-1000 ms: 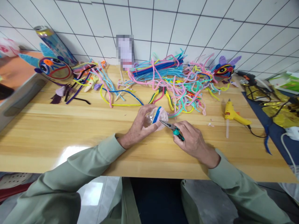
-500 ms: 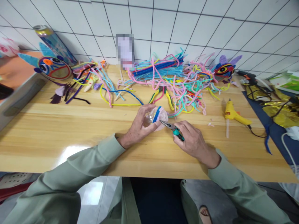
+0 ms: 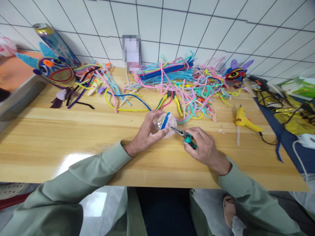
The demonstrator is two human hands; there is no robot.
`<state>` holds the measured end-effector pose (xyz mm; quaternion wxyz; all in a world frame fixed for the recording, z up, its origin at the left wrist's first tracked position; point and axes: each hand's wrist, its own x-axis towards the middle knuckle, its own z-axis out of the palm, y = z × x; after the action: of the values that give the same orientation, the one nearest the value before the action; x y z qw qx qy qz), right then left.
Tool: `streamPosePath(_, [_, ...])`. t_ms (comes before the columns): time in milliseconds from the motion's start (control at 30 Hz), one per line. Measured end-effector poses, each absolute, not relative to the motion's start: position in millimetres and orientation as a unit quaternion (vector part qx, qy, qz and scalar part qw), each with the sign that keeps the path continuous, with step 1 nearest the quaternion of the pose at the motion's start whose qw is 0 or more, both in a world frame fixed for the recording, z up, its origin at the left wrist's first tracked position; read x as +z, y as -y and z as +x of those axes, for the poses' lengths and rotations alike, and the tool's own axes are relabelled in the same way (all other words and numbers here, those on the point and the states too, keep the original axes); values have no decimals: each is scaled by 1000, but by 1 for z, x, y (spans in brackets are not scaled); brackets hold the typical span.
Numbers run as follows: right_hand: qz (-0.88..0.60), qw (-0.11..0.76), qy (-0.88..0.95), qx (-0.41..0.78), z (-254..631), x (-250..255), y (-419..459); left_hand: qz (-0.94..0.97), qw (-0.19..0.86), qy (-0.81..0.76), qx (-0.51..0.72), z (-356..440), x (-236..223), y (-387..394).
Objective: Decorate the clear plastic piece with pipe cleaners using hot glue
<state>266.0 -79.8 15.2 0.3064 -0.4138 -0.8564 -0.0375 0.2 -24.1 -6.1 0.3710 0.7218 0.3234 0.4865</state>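
My left hand [image 3: 149,129] is closed around a small clear plastic piece [image 3: 173,123], rounded like a bottle end, with blue and pinkish strips across it. In my right hand [image 3: 202,144] are needle-nose pliers [image 3: 189,141] with teal and black handles. Their pointed tip meets or nearly meets the right side of the clear piece; I cannot tell whether the jaws grip anything. Just beyond my left hand lie yellow-and-green handled pliers [image 3: 179,105], partly under a heap of pipe cleaners [image 3: 194,95].
A yellow glue gun [image 3: 242,119] rests at the right, its cord trailing to the edge. Bundled blue pipe cleaners [image 3: 167,72] and a propped phone [image 3: 132,54] stand at the back. Decorated fish-like masks [image 3: 56,70] and a tall can [image 3: 55,42] are at the left.
The pliers and my right hand have shifted slightly right, the tip drawing back a little along the clear piece. My left hand keeps its hold. The camera view has tilted slightly.
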Motion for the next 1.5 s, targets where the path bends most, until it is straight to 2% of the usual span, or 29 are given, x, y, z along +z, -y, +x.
streamPosePath(200, [-413,303,859,-6,291,17,71,699,396,-348,484,-3,-10,24])
streamPosePath(467, [-432,184,883,14,313,13,71,692,394,-353,492,-4,-15,22])
streamPosePath(567, [-427,206,879,44,320,21,71,702,384,-348,489,-4,-13,22])
streamPosePath(700, [-500,283,818,-4,350,27,59,723,351,-338,490,-3,-14,22])
streamPosePath(833, [-552,300,778,-30,371,24,42,743,317,-338,483,-3,-22,21])
streamPosePath(1033, [-634,218,741,-36,360,39,19,737,320,-357,475,-7,-24,19])
streamPosePath(1200, [-722,165,671,10,363,42,5,742,331,-346,469,-10,-14,20])
streamPosePath(1333, [-744,186,641,46,370,32,-1,727,366,-338,472,-11,-15,20])
streamPosePath(1500, [-745,283,593,115,382,38,-3,708,384,-357,473,-14,-18,17])
